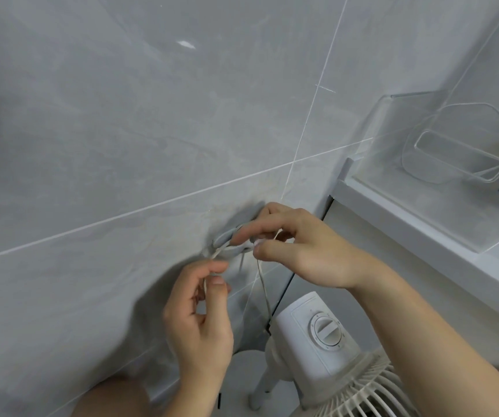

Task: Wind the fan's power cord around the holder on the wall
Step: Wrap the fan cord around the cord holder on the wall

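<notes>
Your two hands meet at the lower centre of the frame, against a wall of large grey marbled tiles [97, 139] with thin pale grout lines. Your right hand [299, 251] reaches in from the right; its fingers are curled closed around the thin white power cord [262, 284] and press against the small grey wall-mounted holder [227, 236], which is partly hidden behind them. Your left hand [200, 314], just below and to the left, pinches another stretch of the same cord between thumb and forefinger, the remaining fingers loosely bent. A short length of cord lies looped over the holder between the two hands; how many turns it makes cannot be told. From your right hand the cord hangs downward to the back of the white plastic electric fan [317, 335] at the lower right of the frame. The fan's housing carries a round rotary dial [326, 329], and part of its ribbed white grille [365, 389] shows at the bottom edge. A clear acrylic tray [459, 145] stands on a white ledge [423, 233] at the right of the frame, well apart from the holder.
</notes>
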The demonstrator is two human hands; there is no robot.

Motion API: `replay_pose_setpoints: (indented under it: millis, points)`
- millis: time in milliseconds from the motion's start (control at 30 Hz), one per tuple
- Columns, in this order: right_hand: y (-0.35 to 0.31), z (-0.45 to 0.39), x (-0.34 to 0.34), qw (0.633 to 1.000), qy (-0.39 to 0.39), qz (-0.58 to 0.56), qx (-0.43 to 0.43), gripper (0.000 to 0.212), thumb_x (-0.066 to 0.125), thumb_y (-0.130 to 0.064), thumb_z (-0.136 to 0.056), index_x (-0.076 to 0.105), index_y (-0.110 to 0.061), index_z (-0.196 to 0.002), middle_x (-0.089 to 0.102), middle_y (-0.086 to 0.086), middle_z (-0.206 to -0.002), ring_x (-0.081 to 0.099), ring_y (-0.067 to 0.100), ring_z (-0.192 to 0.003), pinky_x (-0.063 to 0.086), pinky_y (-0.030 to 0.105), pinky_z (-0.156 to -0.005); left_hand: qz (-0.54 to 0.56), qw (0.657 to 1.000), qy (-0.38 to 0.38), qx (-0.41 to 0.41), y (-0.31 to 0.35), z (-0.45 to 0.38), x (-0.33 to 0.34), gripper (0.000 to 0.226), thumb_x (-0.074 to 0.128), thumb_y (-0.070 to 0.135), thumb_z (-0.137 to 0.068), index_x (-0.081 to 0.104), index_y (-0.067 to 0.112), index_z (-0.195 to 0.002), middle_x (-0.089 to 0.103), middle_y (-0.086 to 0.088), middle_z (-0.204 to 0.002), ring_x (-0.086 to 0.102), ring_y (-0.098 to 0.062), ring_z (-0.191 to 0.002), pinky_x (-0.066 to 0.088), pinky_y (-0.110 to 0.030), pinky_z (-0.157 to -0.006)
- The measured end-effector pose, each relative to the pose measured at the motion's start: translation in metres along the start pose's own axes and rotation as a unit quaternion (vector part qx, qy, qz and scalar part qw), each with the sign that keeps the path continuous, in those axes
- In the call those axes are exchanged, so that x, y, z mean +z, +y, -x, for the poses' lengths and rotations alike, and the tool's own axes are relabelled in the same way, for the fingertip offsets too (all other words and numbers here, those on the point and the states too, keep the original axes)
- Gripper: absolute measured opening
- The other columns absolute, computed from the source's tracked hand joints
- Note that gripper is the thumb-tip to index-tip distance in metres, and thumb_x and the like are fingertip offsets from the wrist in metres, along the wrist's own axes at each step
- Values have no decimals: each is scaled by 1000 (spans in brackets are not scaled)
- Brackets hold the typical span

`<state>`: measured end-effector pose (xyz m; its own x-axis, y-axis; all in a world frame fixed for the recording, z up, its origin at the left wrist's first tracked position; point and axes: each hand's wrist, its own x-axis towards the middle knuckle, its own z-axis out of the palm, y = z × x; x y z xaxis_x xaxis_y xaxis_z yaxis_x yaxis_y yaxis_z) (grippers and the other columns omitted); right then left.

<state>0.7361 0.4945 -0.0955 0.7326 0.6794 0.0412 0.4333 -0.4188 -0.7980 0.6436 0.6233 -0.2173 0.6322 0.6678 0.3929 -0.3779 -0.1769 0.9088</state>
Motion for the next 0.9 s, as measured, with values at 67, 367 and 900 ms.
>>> replay_pose_setpoints:
  millis: [67, 367, 900]
  points:
    - [-3, 2, 2, 1000, 7, 22, -5, 30, 70, -9, -87, 83, -28, -107, 52, -13, -89, 56, 3, -85, 43, 16, -83, 12, 1000, 9, -4, 2, 0, 2, 25, 52, 21, -86, 70, 35, -96, 70, -11, -80, 64, -26, -70, 47, -36, -67]
    - [-5, 10, 8, 988, 26, 151, -36, 34, 74, -20, -87, 77, -37, -116, 54, -7, -101, 53, 8, -106, 37, 10, -90, 44, 998, 29, -35, 10, 0, 4, 24, 52, 27, -84, 72, 29, -96, 70, -11, -81, 64, -17, -64, 50, -36, -64]
    - [-4, 4, 6, 982, -13, 184, -45, 29, 74, -13, -87, 73, -27, -113, 50, -4, -104, 49, 13, -103, 35, 11, -89, -16, 998, -40, -53, 3, -6, -2, 16, 52, 32, -85, 69, 31, -84, 74, 10, -77, 69, -14, -56, 56, -36, -54]
